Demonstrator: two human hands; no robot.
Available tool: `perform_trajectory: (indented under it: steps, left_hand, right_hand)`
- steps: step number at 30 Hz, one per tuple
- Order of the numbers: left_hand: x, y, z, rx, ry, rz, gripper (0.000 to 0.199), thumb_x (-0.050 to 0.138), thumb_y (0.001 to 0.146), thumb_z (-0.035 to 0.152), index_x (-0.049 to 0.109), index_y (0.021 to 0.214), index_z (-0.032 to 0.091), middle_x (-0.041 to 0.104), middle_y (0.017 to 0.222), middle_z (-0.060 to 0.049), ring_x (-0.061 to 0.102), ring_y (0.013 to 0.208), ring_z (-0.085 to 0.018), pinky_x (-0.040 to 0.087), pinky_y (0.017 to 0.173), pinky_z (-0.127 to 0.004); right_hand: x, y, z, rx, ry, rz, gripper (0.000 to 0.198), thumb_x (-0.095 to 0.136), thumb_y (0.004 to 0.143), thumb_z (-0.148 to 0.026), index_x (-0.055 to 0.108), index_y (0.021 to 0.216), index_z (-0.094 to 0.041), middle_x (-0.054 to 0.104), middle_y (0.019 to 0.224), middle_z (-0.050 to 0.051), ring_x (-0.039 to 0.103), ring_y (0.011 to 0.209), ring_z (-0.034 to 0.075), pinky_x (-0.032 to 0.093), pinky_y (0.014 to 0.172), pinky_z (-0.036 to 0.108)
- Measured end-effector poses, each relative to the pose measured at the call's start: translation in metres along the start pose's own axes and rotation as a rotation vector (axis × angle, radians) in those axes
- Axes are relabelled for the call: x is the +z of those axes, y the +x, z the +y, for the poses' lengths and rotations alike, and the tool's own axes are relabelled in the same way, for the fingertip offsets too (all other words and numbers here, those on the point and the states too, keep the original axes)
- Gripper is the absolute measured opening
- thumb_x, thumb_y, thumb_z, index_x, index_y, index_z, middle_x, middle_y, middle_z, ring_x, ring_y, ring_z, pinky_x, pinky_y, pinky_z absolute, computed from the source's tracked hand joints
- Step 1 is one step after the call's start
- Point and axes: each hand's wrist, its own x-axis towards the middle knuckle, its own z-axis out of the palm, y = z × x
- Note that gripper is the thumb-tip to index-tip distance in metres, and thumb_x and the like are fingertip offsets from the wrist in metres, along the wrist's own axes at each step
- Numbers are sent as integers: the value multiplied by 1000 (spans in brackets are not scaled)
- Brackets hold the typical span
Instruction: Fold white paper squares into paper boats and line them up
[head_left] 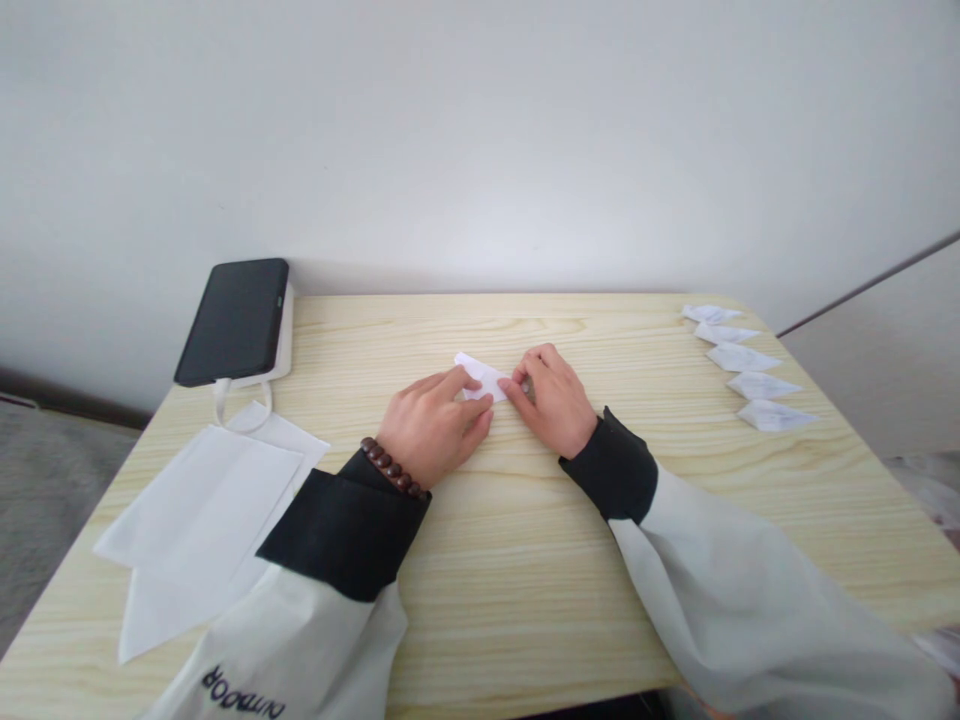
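A small folded piece of white paper lies on the light wooden table near its middle. My left hand presses flat on the paper's near left part, fingers together, a dark bead bracelet on the wrist. My right hand pinches the paper's right end with fingertips curled over it. Both hands touch the paper and hide part of it.
A black phone rests on a white power bank at the back left, cable looped below. Loose white sheets lie at the front left. Several folded white paper pieces sit in a row at the right edge. A wall stands behind.
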Motion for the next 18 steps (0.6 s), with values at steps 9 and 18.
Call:
perform_trajectory:
  steps: [9,18]
  left_hand:
    - [-4,1,2,-28,6,-34,25,48,84,33,72,83,27,67,100,-1,65,79,-18,52,65,-30]
    - [-3,0,1,-19,3,-10,25,48,84,33,72,82,26,67,98,-1,65,78,-18,51,63,-29]
  right_hand:
    - [-3,-1,2,-11,100,-36,22,57,73,-28,52,92,-18,48,100,9,52,94,23,44,83,39]
    - [-16,3,17,-22,332,-170,31,48,70,-10,48,99,-18,41,99,6,45,69,13,45,64,29]
